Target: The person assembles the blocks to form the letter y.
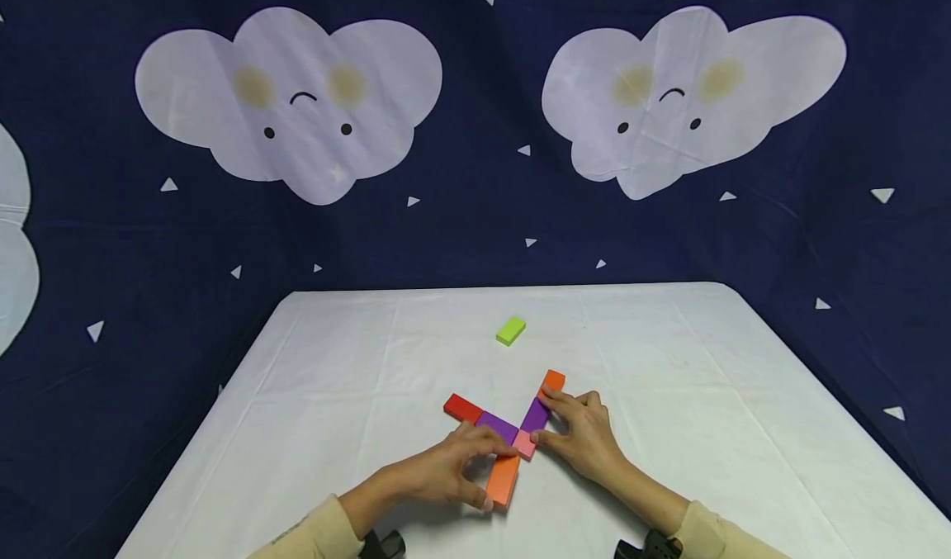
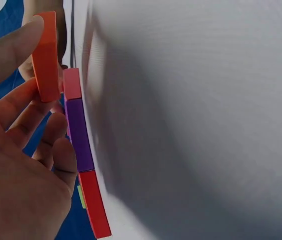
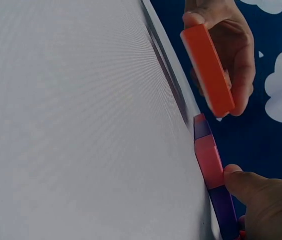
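Observation:
My left hand [image 1: 449,464] grips an orange block [image 1: 503,483] between thumb and fingers. In the left wrist view that orange block [image 2: 46,60] is raised off the white surface. Close beyond it lies a pink block [image 1: 523,444], where two rows of blocks meet. One row has a purple block [image 1: 496,427] and a red block [image 1: 462,408], running to the far left. The other has a second purple block [image 1: 534,415] and another orange block [image 1: 553,381], running away to the right. My right hand [image 1: 583,437] touches this row, thumb against the pink block [image 3: 209,162], forefinger near the purple-orange joint.
A lime green block [image 1: 510,329] lies alone farther back on the white-covered table [image 1: 357,352]. Behind the table hangs a dark blue cloth [image 1: 490,212] printed with clouds and small triangles. Black wrist devices show at both sleeves.

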### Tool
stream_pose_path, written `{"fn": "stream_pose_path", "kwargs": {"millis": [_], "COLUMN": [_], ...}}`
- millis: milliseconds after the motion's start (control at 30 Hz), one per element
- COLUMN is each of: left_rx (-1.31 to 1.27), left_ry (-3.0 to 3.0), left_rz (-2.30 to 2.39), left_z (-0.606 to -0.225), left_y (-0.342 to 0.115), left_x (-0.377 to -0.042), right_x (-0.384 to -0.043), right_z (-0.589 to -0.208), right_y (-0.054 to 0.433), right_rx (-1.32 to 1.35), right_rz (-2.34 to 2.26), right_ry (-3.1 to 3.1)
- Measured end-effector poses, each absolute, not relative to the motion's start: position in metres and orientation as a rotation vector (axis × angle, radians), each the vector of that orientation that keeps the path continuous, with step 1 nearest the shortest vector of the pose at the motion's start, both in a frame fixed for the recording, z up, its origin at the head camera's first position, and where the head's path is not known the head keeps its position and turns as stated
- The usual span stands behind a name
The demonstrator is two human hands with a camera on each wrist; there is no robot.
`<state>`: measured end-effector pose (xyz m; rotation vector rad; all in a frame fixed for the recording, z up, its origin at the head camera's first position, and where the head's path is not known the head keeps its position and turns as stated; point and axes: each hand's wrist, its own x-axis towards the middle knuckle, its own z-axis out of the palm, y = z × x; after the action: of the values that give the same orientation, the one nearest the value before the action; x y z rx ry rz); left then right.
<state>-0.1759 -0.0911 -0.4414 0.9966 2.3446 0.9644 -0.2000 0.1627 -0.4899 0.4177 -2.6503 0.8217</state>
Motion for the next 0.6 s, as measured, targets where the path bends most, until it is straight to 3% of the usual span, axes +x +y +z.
{"fn": "stream_pose_path", "kwargs": {"millis": [600], "left_rx": [1.178], "left_ry": [2.394], "left_rz": [0.840], "left_z": [-0.4509], "left_y": [-0.0892], "left_x": [-0.1749], "right_x": [-0.2004], "right_z": [-0.4908], "right_y": [0.1624], "right_rx": [0.413], "right_rz": [0.825], "right_ry": [-2.637]}}
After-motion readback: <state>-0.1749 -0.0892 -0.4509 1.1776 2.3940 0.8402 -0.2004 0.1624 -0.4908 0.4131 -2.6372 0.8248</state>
